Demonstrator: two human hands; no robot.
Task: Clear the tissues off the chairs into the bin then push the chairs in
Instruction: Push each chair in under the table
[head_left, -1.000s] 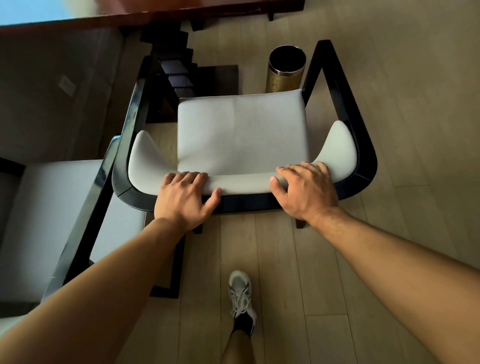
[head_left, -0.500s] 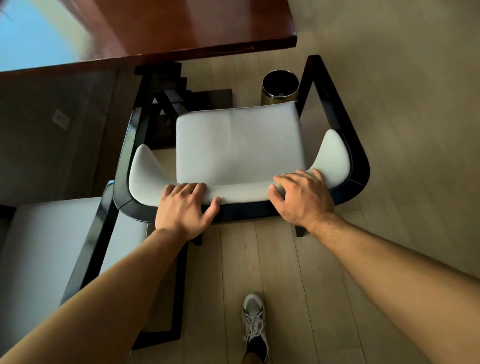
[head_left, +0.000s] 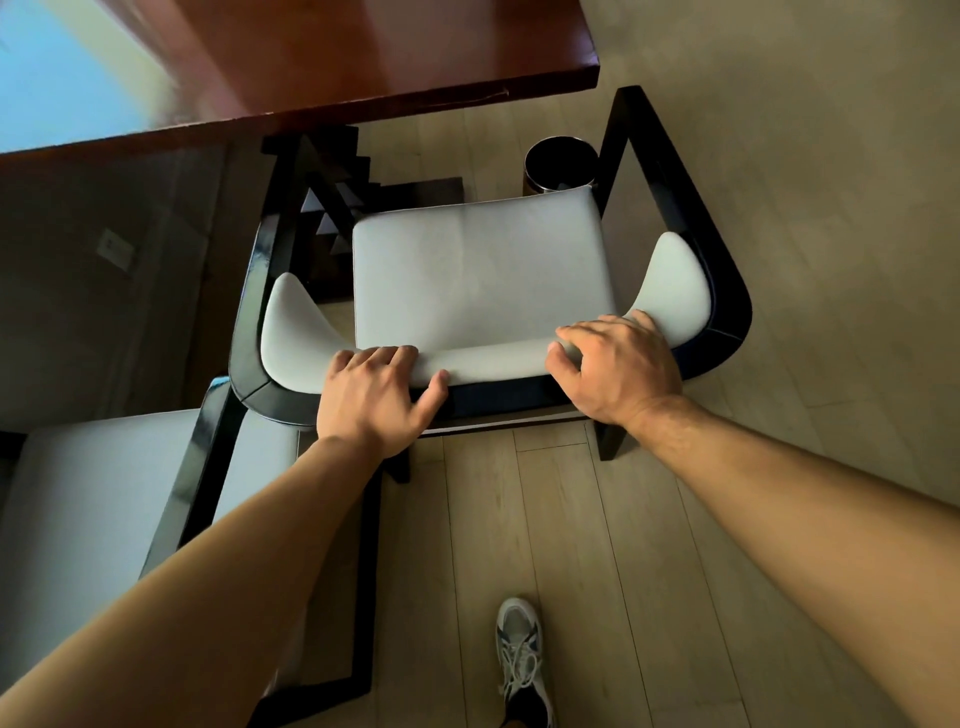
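We note both hands, left hand (head_left: 375, 396) and right hand (head_left: 618, 370), gripping the chair (head_left: 478, 270) backrest; bin (head_left: 560, 165) at twelve o'clock beyond the seat.

The pale plank floor (head_left: 571, 545) carries two white-cushioned dark-framed chairs (head_left: 483, 280), a round dark bin (head_left: 560, 165) beyond the nearer seat, and one sneaker (head_left: 521, 657).

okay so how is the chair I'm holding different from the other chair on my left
The held chair has both hands on its padded back, left hand and right hand; the left chair is untouched. The held chair shows whole, its front near the table; the left chair is cut off by the frame edge and sits nearer you. Both have pale seats, black frames, and no tissues visible.
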